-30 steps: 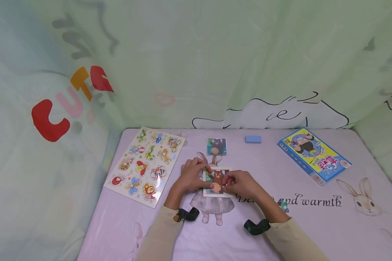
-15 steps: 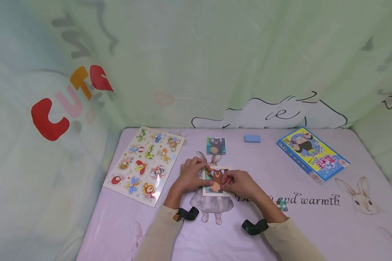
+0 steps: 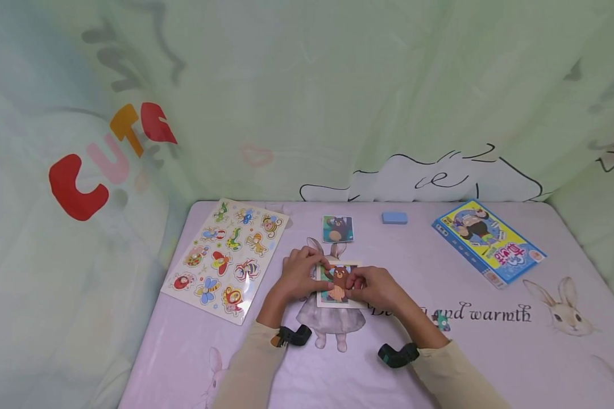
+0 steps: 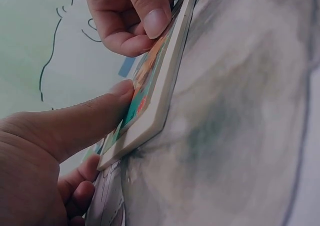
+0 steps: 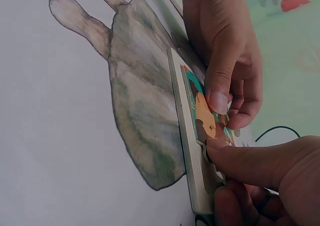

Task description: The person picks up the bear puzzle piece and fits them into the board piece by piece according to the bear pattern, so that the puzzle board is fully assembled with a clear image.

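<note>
A small bear jigsaw puzzle in a white frame lies in front of me, over the printed rabbit's dress. My left hand holds it from the left side. Its thumb presses on the picture, while other fingers curl by the frame's corner in the left wrist view. My right hand pinches a puzzle piece at the picture's right part, thumb at the piece's edge. That piece is mostly hidden by the fingers. Beside the thumb, a bare strip of the frame's bed shows in the right wrist view.
Behind the puzzle lie a bear picture card and a blue block. A peg board with insects lies left, a blue and yellow box back right. A small teal piece sits near my right forearm.
Both hands stay on the puzzle in nearly the same place. The right fingers shift only very slightly; the whole view drifts a little.
</note>
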Demonstrator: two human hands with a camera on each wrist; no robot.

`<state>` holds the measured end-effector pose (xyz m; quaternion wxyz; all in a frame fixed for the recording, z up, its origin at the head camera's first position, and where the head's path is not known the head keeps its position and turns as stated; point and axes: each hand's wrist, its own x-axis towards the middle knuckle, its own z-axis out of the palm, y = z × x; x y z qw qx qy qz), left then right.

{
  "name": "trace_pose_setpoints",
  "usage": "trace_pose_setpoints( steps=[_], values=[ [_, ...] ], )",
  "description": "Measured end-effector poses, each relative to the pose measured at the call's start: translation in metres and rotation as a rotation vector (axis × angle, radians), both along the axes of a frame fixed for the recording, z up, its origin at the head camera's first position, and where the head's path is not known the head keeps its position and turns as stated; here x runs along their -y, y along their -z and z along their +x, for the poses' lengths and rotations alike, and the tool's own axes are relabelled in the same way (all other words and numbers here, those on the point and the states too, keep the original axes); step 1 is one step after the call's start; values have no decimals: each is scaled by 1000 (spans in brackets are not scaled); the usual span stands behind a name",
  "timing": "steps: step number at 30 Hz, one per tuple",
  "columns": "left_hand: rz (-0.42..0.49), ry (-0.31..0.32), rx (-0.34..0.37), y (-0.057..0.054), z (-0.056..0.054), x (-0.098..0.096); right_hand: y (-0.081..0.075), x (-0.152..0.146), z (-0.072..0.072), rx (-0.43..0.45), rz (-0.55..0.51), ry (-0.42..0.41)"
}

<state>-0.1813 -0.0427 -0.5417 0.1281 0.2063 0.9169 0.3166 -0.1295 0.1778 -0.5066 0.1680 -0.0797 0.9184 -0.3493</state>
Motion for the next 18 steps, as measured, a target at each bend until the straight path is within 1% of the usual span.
trace_pose_setpoints(
  steps=[11, 18],
  values=[
    [-12, -10, 2, 0, 0, 0, -3, 1, -1, -8, 5, -14],
    [-17, 5, -9, -1, 1, 0, -5, 1, -2, 14, 2, -14]
  ],
)
